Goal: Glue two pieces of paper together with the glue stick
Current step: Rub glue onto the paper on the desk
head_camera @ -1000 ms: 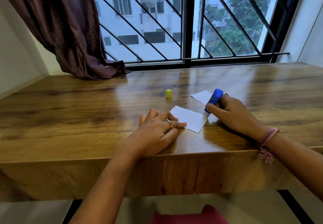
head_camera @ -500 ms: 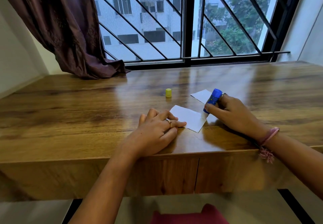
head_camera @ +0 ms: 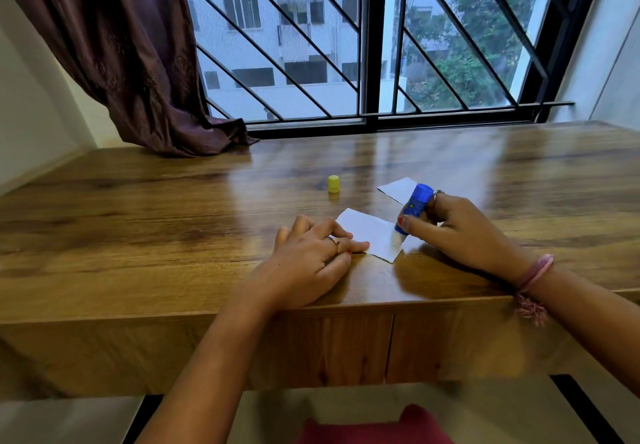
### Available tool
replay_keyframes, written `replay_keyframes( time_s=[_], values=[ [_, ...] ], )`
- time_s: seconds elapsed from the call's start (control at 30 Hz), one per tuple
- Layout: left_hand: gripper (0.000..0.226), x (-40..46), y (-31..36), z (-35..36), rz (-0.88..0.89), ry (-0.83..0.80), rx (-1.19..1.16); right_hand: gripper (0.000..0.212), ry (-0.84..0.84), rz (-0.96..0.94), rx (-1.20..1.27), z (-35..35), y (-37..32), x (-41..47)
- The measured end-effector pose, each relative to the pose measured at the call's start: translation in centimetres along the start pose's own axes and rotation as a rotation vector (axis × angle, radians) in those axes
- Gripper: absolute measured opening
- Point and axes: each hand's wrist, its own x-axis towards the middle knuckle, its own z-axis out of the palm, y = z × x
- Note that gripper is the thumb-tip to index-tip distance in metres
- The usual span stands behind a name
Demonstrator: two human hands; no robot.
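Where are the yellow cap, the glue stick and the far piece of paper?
yellow cap (head_camera: 333, 184), head view, middle of its side.
glue stick (head_camera: 416, 202), head view, blue barrel.
far piece of paper (head_camera: 398, 190), head view, bare white face.

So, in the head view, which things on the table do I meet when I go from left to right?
curtain → left hand → yellow cap → near paper → glue stick → right hand. The far paper overlaps the glue stick, so I leave it out.
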Motion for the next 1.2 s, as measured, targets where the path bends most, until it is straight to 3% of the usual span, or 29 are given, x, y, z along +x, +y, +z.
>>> replay_keyframes(
  time_s=[0.17, 0.33, 0.5, 0.63, 0.77, 0.93, 1.1, 1.2],
  values=[
    [0.037, -0.06, 0.14, -0.08, -0.002, 0.003, 0.002, 0.030, 0.045, 0.008, -0.028, -0.11, -0.04, 0.19],
    [0.036, -0.06, 0.16, -0.01, -0.006, 0.009, 0.002, 0.031, -0.042, -0.063, -0.045, 0.15, -0.22, -0.22],
    [0.037, -0.14, 0.27, -0.09, -0.014, 0.003, -0.002, 0.026, 0.006, -0.053, -0.034, 0.04, -0.20, 0.04],
    [0.037, -0.14, 0.44, -0.19, -0.018, 0.003, -0.003, 0.021, -0.082, -0.127, -0.054, 0.20, -0.31, -0.28],
    [0.037, -0.21, 0.39, -0.26, -0.020, 0.004, -0.007, 0.023, -0.026, -0.089, -0.044, 0.06, -0.30, -0.05],
    [0.037, -0.12, 0.37, -0.21, -0.012, -0.003, -0.002, 0.028, -0.119, -0.160, -0.048, 0.04, -0.63, -0.43],
    [0.037, -0.22, 0.34, -0.18, -0.015, 0.001, -0.012, 0.025, -0.037, -0.091, -0.028, 0.03, -0.32, -0.11],
    [0.037, -0.20, 0.31, -0.21, -0.012, -0.006, -0.003, 0.024, -0.081, -0.129, -0.034, 0.04, -0.53, -0.30]
  ],
)
